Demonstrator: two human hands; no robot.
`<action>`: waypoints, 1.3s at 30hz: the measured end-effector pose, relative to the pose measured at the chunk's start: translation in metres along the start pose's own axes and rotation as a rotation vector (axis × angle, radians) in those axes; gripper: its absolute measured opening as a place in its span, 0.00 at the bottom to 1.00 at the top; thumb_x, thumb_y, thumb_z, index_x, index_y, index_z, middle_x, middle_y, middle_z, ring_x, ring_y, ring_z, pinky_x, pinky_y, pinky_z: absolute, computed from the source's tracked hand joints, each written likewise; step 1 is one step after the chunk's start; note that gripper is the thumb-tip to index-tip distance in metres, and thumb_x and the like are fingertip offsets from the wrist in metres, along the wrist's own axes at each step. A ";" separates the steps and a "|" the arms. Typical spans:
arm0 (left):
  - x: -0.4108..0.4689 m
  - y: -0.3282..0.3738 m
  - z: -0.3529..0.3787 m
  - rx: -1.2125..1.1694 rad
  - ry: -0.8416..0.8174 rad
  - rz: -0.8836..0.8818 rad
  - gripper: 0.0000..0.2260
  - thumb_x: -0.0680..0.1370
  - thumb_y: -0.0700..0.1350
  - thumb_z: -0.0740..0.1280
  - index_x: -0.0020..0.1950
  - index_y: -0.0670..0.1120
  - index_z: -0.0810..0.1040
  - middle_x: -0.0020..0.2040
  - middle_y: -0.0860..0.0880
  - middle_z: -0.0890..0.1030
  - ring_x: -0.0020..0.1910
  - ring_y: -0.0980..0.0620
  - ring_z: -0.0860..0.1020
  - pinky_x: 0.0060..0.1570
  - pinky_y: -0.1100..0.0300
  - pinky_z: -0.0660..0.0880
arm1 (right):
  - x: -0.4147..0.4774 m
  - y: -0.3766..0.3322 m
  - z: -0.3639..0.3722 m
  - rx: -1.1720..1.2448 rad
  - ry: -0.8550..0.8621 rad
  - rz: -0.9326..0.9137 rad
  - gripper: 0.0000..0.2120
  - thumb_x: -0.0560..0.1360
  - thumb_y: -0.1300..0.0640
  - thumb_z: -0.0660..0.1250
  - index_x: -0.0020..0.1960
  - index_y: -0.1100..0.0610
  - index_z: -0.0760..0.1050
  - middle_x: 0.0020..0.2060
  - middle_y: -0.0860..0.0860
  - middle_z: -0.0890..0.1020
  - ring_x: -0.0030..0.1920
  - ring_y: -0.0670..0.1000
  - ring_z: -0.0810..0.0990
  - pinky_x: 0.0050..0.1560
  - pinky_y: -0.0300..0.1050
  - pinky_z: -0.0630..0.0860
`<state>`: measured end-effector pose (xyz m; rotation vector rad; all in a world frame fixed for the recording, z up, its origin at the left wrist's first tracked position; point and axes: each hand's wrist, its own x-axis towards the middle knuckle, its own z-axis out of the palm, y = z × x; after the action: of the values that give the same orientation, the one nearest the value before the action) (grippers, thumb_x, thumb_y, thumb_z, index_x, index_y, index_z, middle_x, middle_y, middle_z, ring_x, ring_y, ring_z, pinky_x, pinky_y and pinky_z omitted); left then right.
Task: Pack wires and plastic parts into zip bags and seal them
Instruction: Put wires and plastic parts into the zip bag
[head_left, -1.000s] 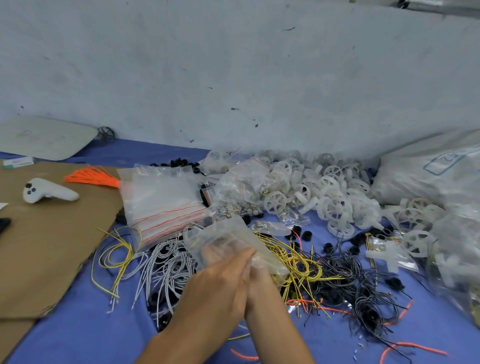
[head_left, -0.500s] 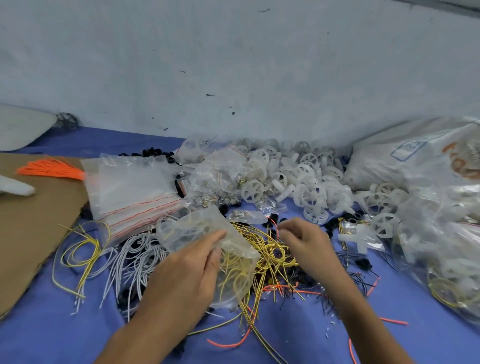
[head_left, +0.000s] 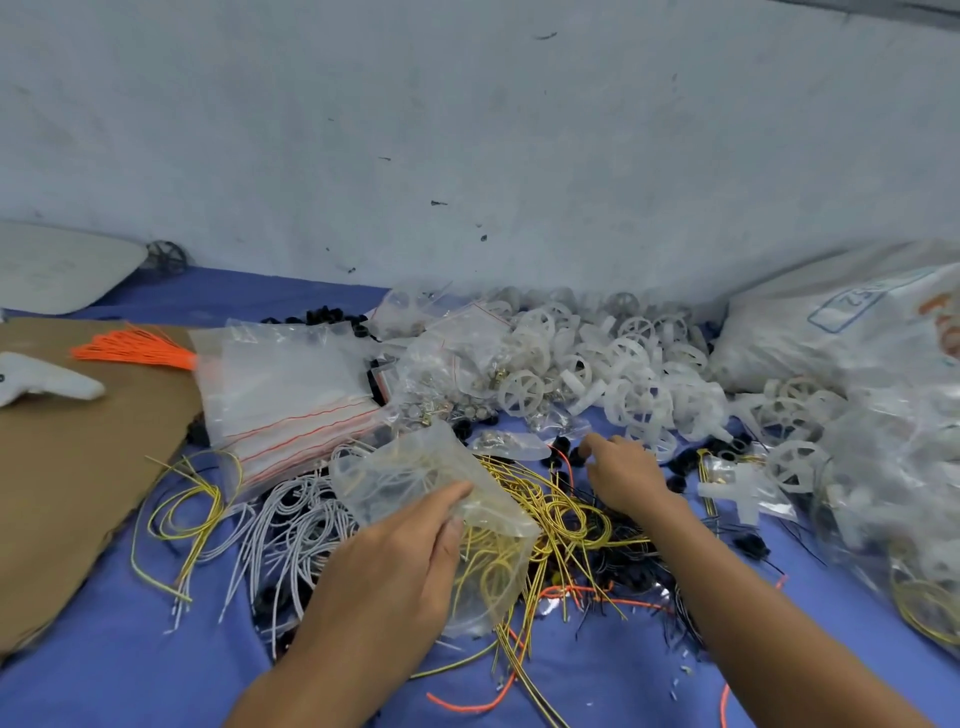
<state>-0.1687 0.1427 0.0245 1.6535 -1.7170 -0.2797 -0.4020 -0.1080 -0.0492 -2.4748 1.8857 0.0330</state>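
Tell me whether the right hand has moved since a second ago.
Yes. The right hand left the bag and went right and forward, across the yellow wires toward the white wheels.

The crumpled zip bag (head_left: 410, 483) was thin clear plastic, creased and faintly glossy. The stacked zip bags (head_left: 291, 395) were the same film but looked cloudier and carried red seal lines. The yellow wires (head_left: 556, 514), white wires (head_left: 296, 525) and orange wires (head_left: 135, 351) had smooth plastic sheathing. The wheels (head_left: 618, 374) were milky white plastic, matt. Small brassy metal parts (head_left: 496, 375) glinted inside a clear pouch. The cardboard (head_left: 67, 467) was brown and dull, the table cover (head_left: 156, 670) matt blue, and the wall (head_left: 467, 130) rough, chalky and scuffed.
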 end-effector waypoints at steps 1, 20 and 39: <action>0.000 0.001 0.000 0.005 0.001 -0.003 0.17 0.82 0.55 0.56 0.71 0.61 0.69 0.47 0.58 0.81 0.42 0.58 0.75 0.40 0.63 0.63 | 0.000 0.000 -0.001 -0.005 -0.003 -0.012 0.14 0.81 0.58 0.54 0.65 0.53 0.69 0.56 0.58 0.76 0.54 0.61 0.75 0.54 0.54 0.75; -0.002 0.001 0.008 0.020 0.002 0.026 0.18 0.82 0.56 0.57 0.72 0.63 0.66 0.34 0.66 0.70 0.39 0.68 0.72 0.37 0.68 0.65 | -0.096 -0.003 -0.061 0.979 -0.074 -0.135 0.08 0.74 0.48 0.69 0.44 0.52 0.77 0.35 0.50 0.78 0.36 0.49 0.75 0.42 0.51 0.72; 0.000 -0.007 0.003 -0.002 0.059 0.009 0.15 0.82 0.55 0.58 0.69 0.64 0.67 0.33 0.65 0.71 0.35 0.65 0.72 0.36 0.65 0.64 | -0.150 -0.078 -0.097 0.747 0.028 -0.379 0.06 0.78 0.49 0.64 0.47 0.44 0.80 0.28 0.45 0.79 0.26 0.43 0.73 0.30 0.43 0.71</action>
<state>-0.1653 0.1409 0.0181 1.6363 -1.6791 -0.2265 -0.3672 0.0537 0.0539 -2.2151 1.0935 -0.5947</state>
